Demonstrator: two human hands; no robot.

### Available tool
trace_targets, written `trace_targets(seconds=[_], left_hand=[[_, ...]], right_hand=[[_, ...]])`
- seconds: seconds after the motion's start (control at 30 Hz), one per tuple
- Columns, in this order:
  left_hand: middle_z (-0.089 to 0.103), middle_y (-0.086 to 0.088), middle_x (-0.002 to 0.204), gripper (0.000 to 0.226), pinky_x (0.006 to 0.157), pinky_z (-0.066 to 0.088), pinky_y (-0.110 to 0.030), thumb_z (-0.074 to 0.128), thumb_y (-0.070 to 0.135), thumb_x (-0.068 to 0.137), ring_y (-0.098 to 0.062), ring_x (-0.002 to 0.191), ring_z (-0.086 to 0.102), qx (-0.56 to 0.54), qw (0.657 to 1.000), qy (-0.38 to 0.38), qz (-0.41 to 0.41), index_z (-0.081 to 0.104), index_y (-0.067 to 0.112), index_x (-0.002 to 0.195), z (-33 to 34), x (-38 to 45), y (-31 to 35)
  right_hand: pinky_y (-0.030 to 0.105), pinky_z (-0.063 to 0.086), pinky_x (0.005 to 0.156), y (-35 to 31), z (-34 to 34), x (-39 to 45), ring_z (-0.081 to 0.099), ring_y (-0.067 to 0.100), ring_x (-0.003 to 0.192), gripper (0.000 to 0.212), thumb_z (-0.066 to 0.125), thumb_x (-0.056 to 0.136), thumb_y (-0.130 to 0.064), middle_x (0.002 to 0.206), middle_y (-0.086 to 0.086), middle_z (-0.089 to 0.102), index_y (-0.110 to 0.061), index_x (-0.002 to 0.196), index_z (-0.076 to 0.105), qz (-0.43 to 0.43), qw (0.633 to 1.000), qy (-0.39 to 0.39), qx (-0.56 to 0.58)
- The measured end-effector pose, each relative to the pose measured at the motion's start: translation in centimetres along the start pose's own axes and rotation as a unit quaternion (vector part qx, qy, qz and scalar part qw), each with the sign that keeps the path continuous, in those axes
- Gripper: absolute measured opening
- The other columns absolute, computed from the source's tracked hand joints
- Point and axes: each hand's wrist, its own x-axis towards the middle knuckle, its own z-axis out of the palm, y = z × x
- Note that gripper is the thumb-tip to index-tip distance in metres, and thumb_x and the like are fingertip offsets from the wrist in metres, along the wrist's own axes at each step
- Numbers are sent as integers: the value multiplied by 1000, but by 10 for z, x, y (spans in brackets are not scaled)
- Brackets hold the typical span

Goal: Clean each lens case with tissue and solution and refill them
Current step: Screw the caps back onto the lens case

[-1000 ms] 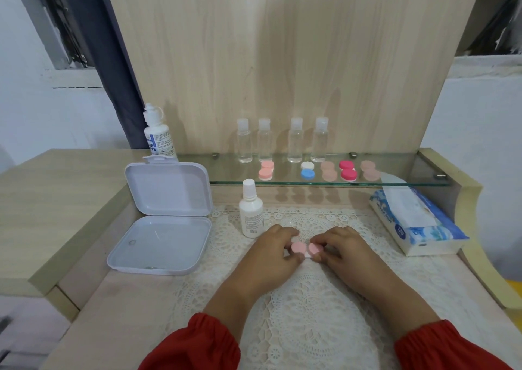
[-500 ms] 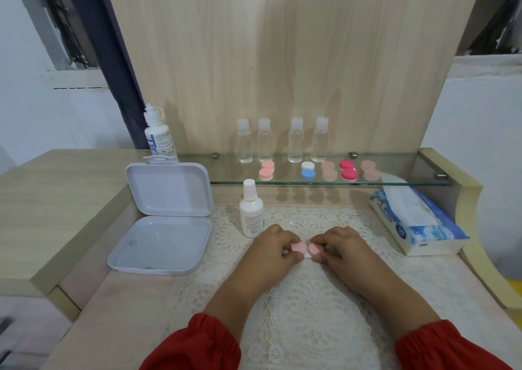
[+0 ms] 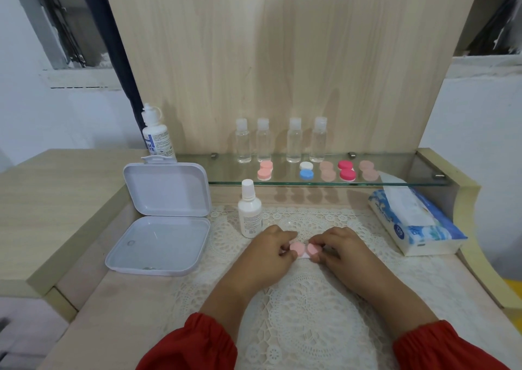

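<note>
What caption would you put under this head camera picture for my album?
Both hands, left and right, grip a pink lens case on the lace mat, beside a white bottle and tissues.

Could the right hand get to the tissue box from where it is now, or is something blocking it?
Probably yes. The tissue box sits on the table just to the right of the right hand, with only bare lace mat between them. But that hand is pinching the pink lens case and would have to let go first.
</note>
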Motion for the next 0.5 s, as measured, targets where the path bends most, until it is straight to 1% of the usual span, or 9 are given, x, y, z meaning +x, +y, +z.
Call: trace_targets(seconds=[0.07, 0.13, 0.17, 0.2, 0.3, 0.33, 0.43, 0.47, 0.5], left_hand=[[45, 13, 90, 28, 83, 39, -17, 61, 20, 92, -1, 80, 46, 0, 1000, 4, 0, 65, 19, 119, 0, 1, -1], [46, 14, 88, 19, 75, 37, -13, 67, 25, 88, 0, 77, 47, -2, 1000, 22, -13, 67, 18, 105, 0, 1, 0], [47, 13, 88, 18, 72, 36, -12, 68, 28, 86, -1, 77, 47, -3, 999, 27, -16, 66, 18, 102, 1, 0, 1], [47, 13, 89, 21, 72, 36, -12, 68, 28, 86, -2, 78, 48, -4, 1000, 25, -14, 65, 20, 104, 1, 0, 0], [45, 15, 89, 37, 78, 36, -10, 62, 21, 90, -1, 79, 47, -14, 1000, -3, -2, 60, 23, 127, -1, -1, -2], [44, 15, 89, 35, 78, 35, -9, 62, 20, 90, 0, 80, 47, -11, 1000, -6, 3, 62, 24, 125, -1, 0, -2], [48, 13, 90, 20, 73, 36, -10, 69, 26, 85, -1, 78, 49, -13, 1000, 20, -11, 67, 21, 104, 0, 0, 0], [49, 13, 90, 21, 71, 37, -10, 71, 28, 83, -1, 77, 48, -14, 999, 25, -14, 65, 21, 103, 0, 0, 0], [49, 13, 91, 26, 72, 37, -10, 71, 28, 83, 0, 77, 48, -15, 1000, 23, -14, 64, 21, 107, 0, 0, 0]], right_hand=[[9, 26, 79, 0, 0, 0, 41, 11, 101, 26, 66, 88, -25, 98, -12, 53, -24, 115, 67, -4, 1000, 0, 0], [8, 26, 79, -1, -1, 0, 40, 11, 101, 27, 66, 88, -26, 98, -13, 52, -23, 115, 67, -5, 1000, -2, -2], [9, 25, 79, -1, -1, 0, 40, 11, 102, 27, 66, 89, -26, 99, -13, 52, -23, 115, 67, -4, 1000, -4, -2], [9, 25, 79, -2, -1, 0, 40, 11, 102, 27, 65, 89, -27, 99, -13, 52, -24, 116, 67, -4, 1000, -5, -2], [5, 26, 82, -2, -1, 0, 42, 12, 102, 26, 65, 89, -26, 99, -11, 53, -24, 115, 66, -6, 1000, -5, -3], [4, 26, 83, -2, -1, -1, 42, 12, 102, 25, 65, 89, -25, 98, -11, 53, -24, 115, 67, -7, 1000, -5, -3], [3, 25, 82, -3, -1, -1, 40, 10, 102, 26, 64, 90, -27, 99, -13, 51, -25, 116, 66, -5, 1000, -10, -3], [2, 24, 81, -3, -1, 0, 39, 10, 102, 26, 64, 90, -27, 100, -13, 51, -25, 116, 66, -3, 1000, -10, -1], [2, 24, 81, -3, -1, 0, 39, 10, 102, 26, 64, 90, -27, 100, -12, 52, -25, 116, 66, -2, 1000, -11, 1]])
